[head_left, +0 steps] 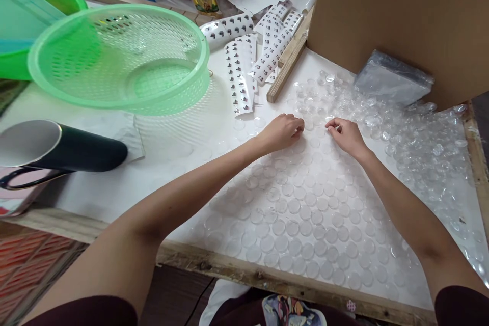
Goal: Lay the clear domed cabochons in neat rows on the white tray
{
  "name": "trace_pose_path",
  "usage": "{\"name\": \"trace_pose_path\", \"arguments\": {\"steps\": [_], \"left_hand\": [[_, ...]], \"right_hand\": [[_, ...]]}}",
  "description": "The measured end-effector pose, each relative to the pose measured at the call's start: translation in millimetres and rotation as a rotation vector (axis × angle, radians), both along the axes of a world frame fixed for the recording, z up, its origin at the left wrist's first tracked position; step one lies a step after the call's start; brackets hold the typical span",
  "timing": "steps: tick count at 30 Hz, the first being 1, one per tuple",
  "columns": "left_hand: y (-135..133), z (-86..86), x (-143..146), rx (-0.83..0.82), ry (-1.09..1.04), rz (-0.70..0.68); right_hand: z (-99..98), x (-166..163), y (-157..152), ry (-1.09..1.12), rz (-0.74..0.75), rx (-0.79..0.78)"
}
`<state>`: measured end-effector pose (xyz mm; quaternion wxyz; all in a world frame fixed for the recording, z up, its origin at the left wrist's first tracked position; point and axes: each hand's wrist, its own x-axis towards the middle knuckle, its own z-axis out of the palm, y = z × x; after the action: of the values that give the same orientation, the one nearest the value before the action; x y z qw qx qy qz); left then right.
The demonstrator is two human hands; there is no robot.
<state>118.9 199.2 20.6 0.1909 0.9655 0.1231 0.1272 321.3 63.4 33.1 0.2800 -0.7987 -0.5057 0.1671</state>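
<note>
Many clear round discs (294,206) lie in close rows across the white tabletop, under and in front of both forearms. My left hand (286,131) is at the far end of these rows, its fingers curled down toward the table; what they hold, if anything, is hidden. A short way to its right, my right hand (346,135) has thumb and forefinger pinched together just above the discs. Anything between those fingertips is too small to make out. A loose heap of clear discs (428,147) spreads to the right of my right hand.
Sticker strips (240,74) lie beyond my left hand, beside a wooden strip (288,69). A green basket (118,97) and a dark mug (87,147) lie on the left. A cardboard panel (397,15) stands at the back right, with a plastic-wrapped stack (393,79) before it.
</note>
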Motion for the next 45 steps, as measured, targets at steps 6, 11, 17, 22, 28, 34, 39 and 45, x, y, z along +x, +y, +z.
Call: {"name": "trace_pose_path", "arguments": {"steps": [6, 11, 17, 22, 28, 34, 39, 45], "left_hand": [[-5.7, 0.8, 6.3, -0.109, -0.034, 0.079], [-2.1, -3.0, 15.2, -0.041, 0.044, 0.104], [3.3, -1.4, 12.0, -0.072, 0.054, 0.118], [0.8, 0.2, 11.1, -0.198, -0.007, 0.201], [-1.9, 3.8, 12.3, -0.153, 0.062, 0.216], [-11.3, 9.7, 23.6, 0.023, 0.083, 0.143], [-15.6, 7.6, 39.7, 0.109, 0.124, 0.019], [-8.2, 2.3, 40.4, -0.058, 0.026, 0.047]], "right_hand": [[-5.6, 11.6, -2.7, -0.113, 0.064, 0.048], [-10.3, 22.0, -6.7, -0.205, 0.056, 0.068], [-9.8, 16.8, -11.1, -0.295, 0.105, 0.132], [-12.8, -0.4, -4.0, -0.306, 0.219, 0.113], [-16.5, -5.7, 9.7, -0.305, 0.187, 0.069], [-14.9, 1.8, 11.5, -0.262, 0.091, 0.067], [-15.9, 6.8, 4.9, -0.254, 0.048, 0.104], [-17.1, 10.6, 4.3, -0.295, 0.047, 0.068]]}}
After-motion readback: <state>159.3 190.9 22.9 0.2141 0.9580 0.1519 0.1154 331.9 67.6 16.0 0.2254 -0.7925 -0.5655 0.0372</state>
